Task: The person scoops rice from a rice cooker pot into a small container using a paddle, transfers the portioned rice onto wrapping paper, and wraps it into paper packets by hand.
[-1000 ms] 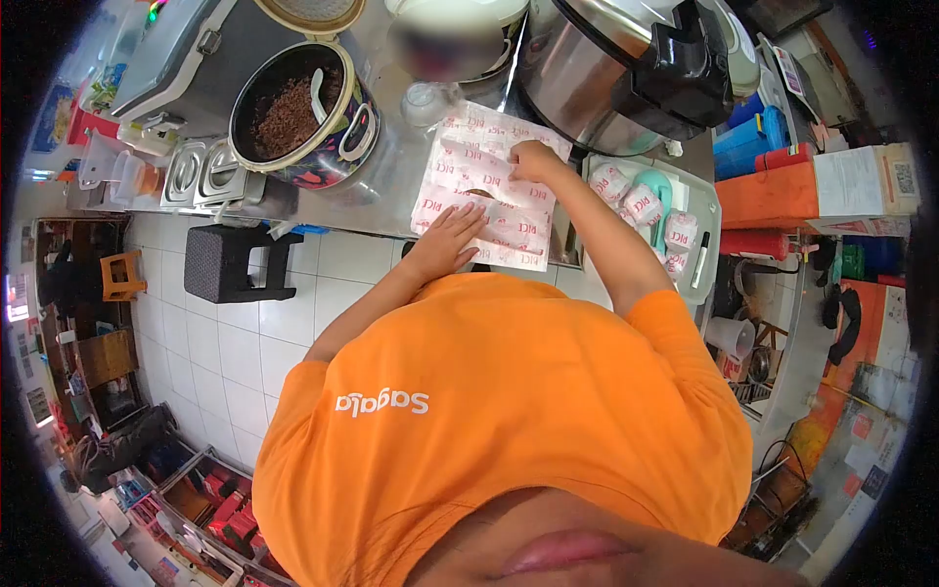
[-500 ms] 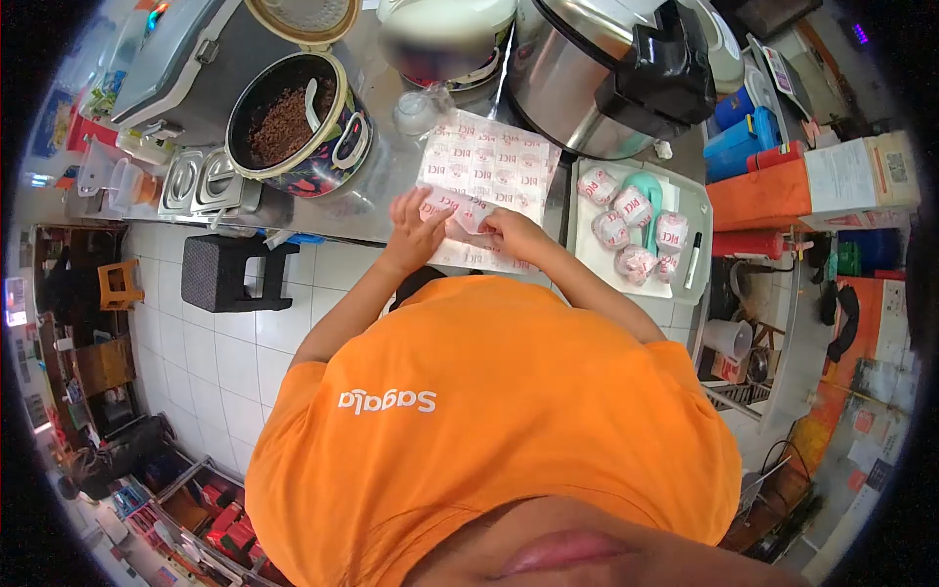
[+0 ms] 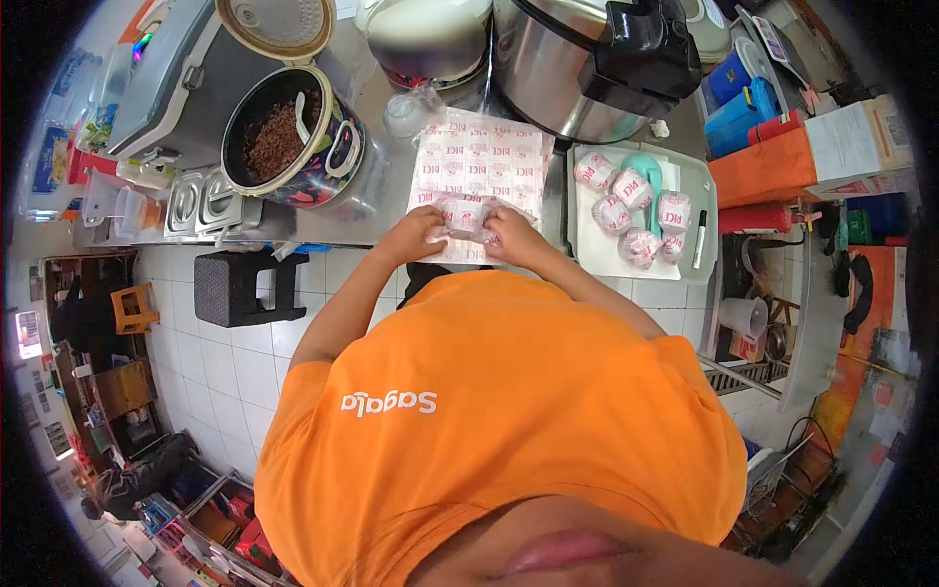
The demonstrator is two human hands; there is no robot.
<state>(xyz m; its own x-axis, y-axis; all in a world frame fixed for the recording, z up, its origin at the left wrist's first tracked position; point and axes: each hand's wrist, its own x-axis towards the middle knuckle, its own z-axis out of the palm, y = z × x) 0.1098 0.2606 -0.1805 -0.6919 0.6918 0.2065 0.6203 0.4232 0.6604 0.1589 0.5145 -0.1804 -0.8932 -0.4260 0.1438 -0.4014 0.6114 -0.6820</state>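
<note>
A small ball-shaped parcel in white paper printed with red lettering (image 3: 462,215) is gripped from both sides, the left hand (image 3: 419,235) and the right hand (image 3: 511,232) each closed around one end of it; it is held just above the near edge of the stack of white wrapping sheets with red print (image 3: 481,161) lying on the steel counter (image 3: 391,210); the step in hand is judged to be the closing of the wrap, so that a tuck or twist of the loose paper ends is called for next; right of the stack, five like parcels (image 3: 631,210) are gathered on a pale tray (image 3: 597,256); left of the stack, a patterned pot of dark brown filling (image 3: 284,137) stands open; repeated red lettering is printed on the sheets, too small to be read reliably; white mirrored writing is seen on the orange shirt (image 3: 489,430).
</note>
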